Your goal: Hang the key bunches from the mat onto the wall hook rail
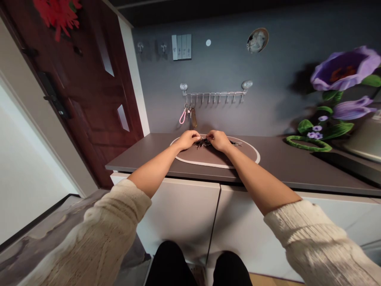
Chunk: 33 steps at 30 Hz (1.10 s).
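Observation:
A small heap of metal keys (203, 143), some with dark parts, lies on a brown oval mat (217, 159) with a pale rim. At its left side is my left hand (188, 139), thumb and fingers pinched together on keys at the heap's edge. My right hand (219, 140) comes in from the other side, its curled fingers also closed on keys; the back of the hand hides part of them. Thin metal pieces stick out to the right beyond it. Which single keys each hand pinches is too small to tell.
On the wall above the counter (276, 163) is a metal hook rail (214, 94). Keys with a pink loop (183, 116) and a brown tag (194, 118) hang at its left end. Purple artificial flowers (336, 71) stand at right. A dark red door (98, 95) is left.

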Each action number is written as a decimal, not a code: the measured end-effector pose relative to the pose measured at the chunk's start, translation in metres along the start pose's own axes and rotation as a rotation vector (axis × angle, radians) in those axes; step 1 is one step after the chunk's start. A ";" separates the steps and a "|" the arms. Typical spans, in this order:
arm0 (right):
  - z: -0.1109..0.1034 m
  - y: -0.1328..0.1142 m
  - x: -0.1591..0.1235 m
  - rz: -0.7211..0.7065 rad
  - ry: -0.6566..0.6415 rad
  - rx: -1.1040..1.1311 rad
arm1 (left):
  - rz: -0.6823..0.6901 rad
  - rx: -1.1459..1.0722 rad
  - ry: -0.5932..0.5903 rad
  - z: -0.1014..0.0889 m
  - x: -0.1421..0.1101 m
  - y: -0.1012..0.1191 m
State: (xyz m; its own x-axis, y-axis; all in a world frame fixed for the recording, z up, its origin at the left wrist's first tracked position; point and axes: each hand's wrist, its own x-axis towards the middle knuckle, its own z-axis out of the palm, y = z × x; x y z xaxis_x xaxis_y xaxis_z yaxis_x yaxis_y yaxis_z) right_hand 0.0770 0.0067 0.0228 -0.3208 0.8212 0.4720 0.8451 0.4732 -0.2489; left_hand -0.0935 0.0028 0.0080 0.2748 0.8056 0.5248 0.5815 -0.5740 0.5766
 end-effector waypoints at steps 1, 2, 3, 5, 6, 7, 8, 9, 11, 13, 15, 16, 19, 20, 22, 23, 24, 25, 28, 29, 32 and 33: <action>0.000 0.000 0.000 -0.004 0.006 0.005 | -0.023 -0.039 0.010 0.000 0.000 0.000; 0.000 0.000 0.000 -0.008 0.012 0.010 | -0.045 -0.082 0.018 0.000 0.001 0.000; 0.000 0.000 0.000 -0.013 0.020 0.016 | -0.066 -0.133 0.026 0.000 0.001 0.000; 0.000 0.000 0.000 -0.026 0.037 0.029 | -0.117 -0.257 0.043 0.000 0.002 0.001; -0.001 -0.001 0.000 -0.036 0.046 0.038 | -0.144 -0.320 0.051 0.001 0.002 0.002; -0.001 -0.001 0.000 -0.047 0.054 0.052 | -0.171 -0.379 0.059 0.001 0.002 0.003; -0.002 -0.002 0.000 -0.057 0.064 0.072 | -0.195 -0.430 0.066 0.001 0.003 0.004; -0.003 -0.003 0.001 -0.066 0.074 0.102 | -0.213 -0.473 0.075 0.001 0.003 0.004; -0.004 -0.005 0.000 -0.075 0.099 0.190 | -0.235 -0.546 0.089 0.001 0.003 0.006; -0.004 -0.007 0.000 -0.073 0.110 0.303 | -0.242 -0.615 0.100 0.000 0.003 0.007; -0.003 -0.008 0.000 -0.079 0.099 0.414 | -0.244 -0.674 0.110 -0.001 0.003 0.007; -0.003 -0.008 0.000 -0.087 0.089 0.464 | -0.246 -0.699 0.113 -0.001 0.003 0.008; -0.002 -0.008 -0.001 -0.103 0.067 0.596 | -0.261 -0.753 0.115 -0.002 0.003 0.008; -0.001 -0.008 -0.001 -0.102 0.062 0.630 | -0.264 -0.765 0.112 -0.002 0.003 0.009; -0.001 -0.009 -0.001 -0.095 0.058 0.679 | -0.264 -0.780 0.101 -0.003 0.002 0.011; -0.001 -0.009 -0.001 -0.094 0.060 0.697 | -0.263 -0.784 0.095 -0.003 0.002 0.012; -0.001 -0.009 -0.001 -0.095 0.062 0.714 | -0.261 -0.786 0.091 -0.003 0.001 0.014; -0.001 -0.009 -0.001 -0.095 0.064 0.730 | -0.259 -0.789 0.089 -0.004 0.000 0.015; 0.000 -0.008 0.000 -0.097 0.067 0.773 | -0.259 -0.784 0.080 -0.004 -0.001 0.018; 0.000 -0.008 0.000 -0.095 0.069 0.778 | -0.260 -0.777 0.074 -0.004 -0.001 0.019; 0.000 -0.007 0.001 -0.087 0.073 0.757 | -0.255 -0.746 0.057 -0.004 -0.001 0.019; 0.000 -0.006 0.001 -0.083 0.070 0.750 | -0.249 -0.736 0.055 -0.004 -0.001 0.018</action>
State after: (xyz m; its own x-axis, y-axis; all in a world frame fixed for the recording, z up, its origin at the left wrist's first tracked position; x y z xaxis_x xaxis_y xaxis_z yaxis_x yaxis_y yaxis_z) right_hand 0.0714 0.0046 0.0249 -0.3215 0.7630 0.5608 0.2939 0.6434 -0.7069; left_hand -0.0866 -0.0088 0.0207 0.1534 0.9262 0.3444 -0.0418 -0.3421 0.9387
